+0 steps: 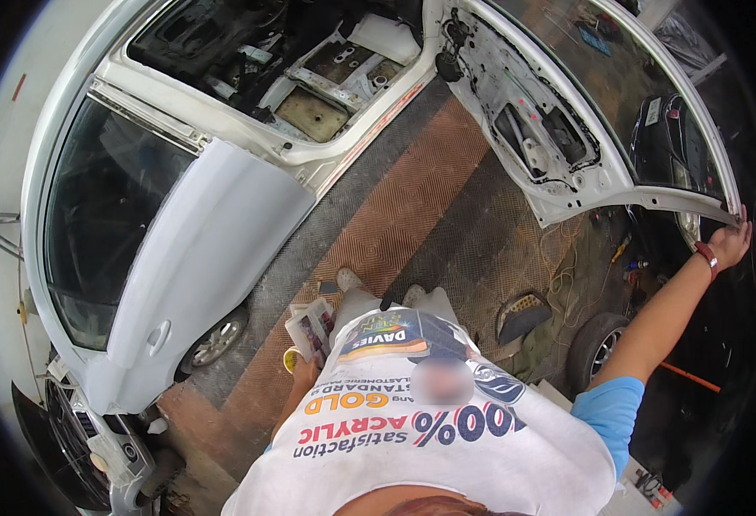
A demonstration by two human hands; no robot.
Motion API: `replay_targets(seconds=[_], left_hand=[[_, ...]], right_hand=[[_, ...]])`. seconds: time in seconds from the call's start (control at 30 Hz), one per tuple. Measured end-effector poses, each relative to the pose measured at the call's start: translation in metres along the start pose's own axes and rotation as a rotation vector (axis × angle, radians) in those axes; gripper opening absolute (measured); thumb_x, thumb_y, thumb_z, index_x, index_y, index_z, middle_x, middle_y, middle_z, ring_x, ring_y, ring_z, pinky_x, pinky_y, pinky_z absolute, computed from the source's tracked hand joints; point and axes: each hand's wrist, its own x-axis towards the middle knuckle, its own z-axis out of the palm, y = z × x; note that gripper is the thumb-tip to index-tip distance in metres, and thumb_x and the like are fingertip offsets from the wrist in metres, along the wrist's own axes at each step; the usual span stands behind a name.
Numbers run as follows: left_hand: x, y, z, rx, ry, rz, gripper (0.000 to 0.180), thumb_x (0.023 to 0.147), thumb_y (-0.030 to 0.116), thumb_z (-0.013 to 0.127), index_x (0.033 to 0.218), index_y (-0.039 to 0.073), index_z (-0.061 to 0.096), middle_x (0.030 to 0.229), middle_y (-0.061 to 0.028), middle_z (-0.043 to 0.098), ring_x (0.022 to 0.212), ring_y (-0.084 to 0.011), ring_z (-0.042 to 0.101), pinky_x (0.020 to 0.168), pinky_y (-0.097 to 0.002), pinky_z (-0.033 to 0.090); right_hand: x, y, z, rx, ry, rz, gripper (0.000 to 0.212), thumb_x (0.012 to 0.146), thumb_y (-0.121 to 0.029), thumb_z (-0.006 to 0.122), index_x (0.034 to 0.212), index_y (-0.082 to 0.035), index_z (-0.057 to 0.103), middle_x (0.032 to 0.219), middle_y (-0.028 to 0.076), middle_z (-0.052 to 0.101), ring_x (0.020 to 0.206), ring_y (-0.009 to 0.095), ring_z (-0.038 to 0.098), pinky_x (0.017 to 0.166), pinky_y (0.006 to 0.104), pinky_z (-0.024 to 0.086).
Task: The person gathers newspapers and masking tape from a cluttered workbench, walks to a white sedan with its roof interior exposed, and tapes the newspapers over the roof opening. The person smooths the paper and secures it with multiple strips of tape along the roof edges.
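Observation:
My right hand (733, 241), with a red band on its wrist, is stretched far to the right. Its fingers are wrapped round the lower corner of the window frame (696, 205) of a white car door (601, 172). That door stands swung open, its inner trim off and its panel holes bare. Low at my left side, my left hand (306, 371) is partly hidden by my shirt. It closes on a yellow-rimmed round roll (290, 359), which looks like tape. Just beyond it is a whitish box (307, 328) with printed sides; whether the hand touches it is unclear.
A stripped white car body (309, 163) with bare floor metal stands ahead. Its grey-white closed door (214, 258) is at left. Ribbed brown and grey mats (412, 198) cover the floor. A loose wheel (597, 348), cords (571, 267) and a black pad (522, 316) lie at right.

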Motion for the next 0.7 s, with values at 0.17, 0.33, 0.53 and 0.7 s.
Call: replay_targets(seconds=[0.17,0.33,0.53,0.7], left_hand=[[-0.015,0.023,0.013,-0.079,0.046,-0.089,0.081,0.100,0.041,0.071,0.160,-0.007,0.046,0.137,-0.0412,0.070,0.133,-0.0574,0.066,0.116,-0.0579,0.050],[-0.033,0.031,-0.014,-0.106,0.073,-0.067,0.079,0.100,0.039,0.072,0.160,-0.006,0.046,0.136,-0.0401,0.071,0.133,-0.0561,0.067,0.115,-0.0577,0.050],[-0.036,0.036,-0.017,-0.111,0.031,-0.038,0.077,0.102,0.041,0.070,0.159,-0.004,0.047,0.136,-0.0402,0.070,0.133,-0.0564,0.066,0.116,-0.0583,0.050],[-0.024,0.055,-0.017,-0.031,0.021,0.031,0.077,0.103,0.045,0.068,0.156,-0.007,0.050,0.139,-0.0406,0.069,0.136,-0.0565,0.064,0.117,-0.0593,0.049]], right_hand=[[0.093,0.028,-0.040,-0.060,-0.132,0.152,0.047,0.116,0.000,0.047,0.158,0.017,0.036,0.152,0.037,0.063,0.136,0.044,0.068,0.125,0.0493,0.052],[0.101,0.058,-0.058,-0.104,0.038,0.364,0.045,0.119,-0.011,0.047,0.154,0.015,0.052,0.152,0.031,0.064,0.140,0.040,0.065,0.126,0.0473,0.048],[0.099,0.070,-0.062,-0.149,0.054,0.415,0.050,0.119,-0.020,0.046,0.156,0.013,0.052,0.154,0.029,0.063,0.142,0.038,0.063,0.128,0.0477,0.046],[0.106,0.043,-0.049,-0.180,0.033,0.389,0.055,0.119,-0.027,0.046,0.158,0.012,0.051,0.155,0.028,0.063,0.144,0.037,0.062,0.129,0.0480,0.044]])
